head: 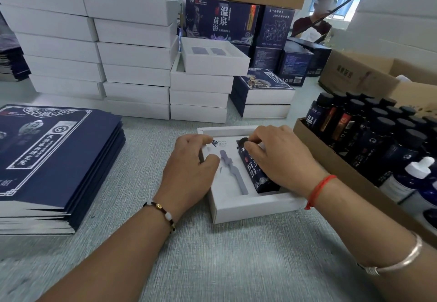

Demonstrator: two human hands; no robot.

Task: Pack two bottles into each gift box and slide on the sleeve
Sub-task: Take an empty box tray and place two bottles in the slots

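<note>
At the far left a stack of dark blue sleeves (47, 159) is lying flat on the counter (146, 254), close at hand, probably so one can be slid over the box once it is filled. Behind it, piles of white boxes (94, 48) are waiting in rows, and one box on a shorter pile (212, 55) is sitting open with its two slots showing.

Moving toward the middle, the person's left hand (191, 171) is resting on the left side of the open gift box (241, 207), its fingers (203, 139) curled against the white insert, seemingly steadying the box so it does not shift; they are not gripping anything that can be clearly made out. The left slot (233, 171) beside that hand is sitting unfilled, with a grey strip running down it.

Just to the right, a dark bottle (255, 169) is lying lengthwise in the right slot, cap pointing away from the person. The right hand (281, 157) is covering it, fingers bent over the neck and cap, pressing it down into place. So one bottle is going in, and the second is yet to come.

At the far right a cardboard tray (331, 159) is holding rows of upright bottles (378, 131), placed right beside the working hand for quick picking.
</note>
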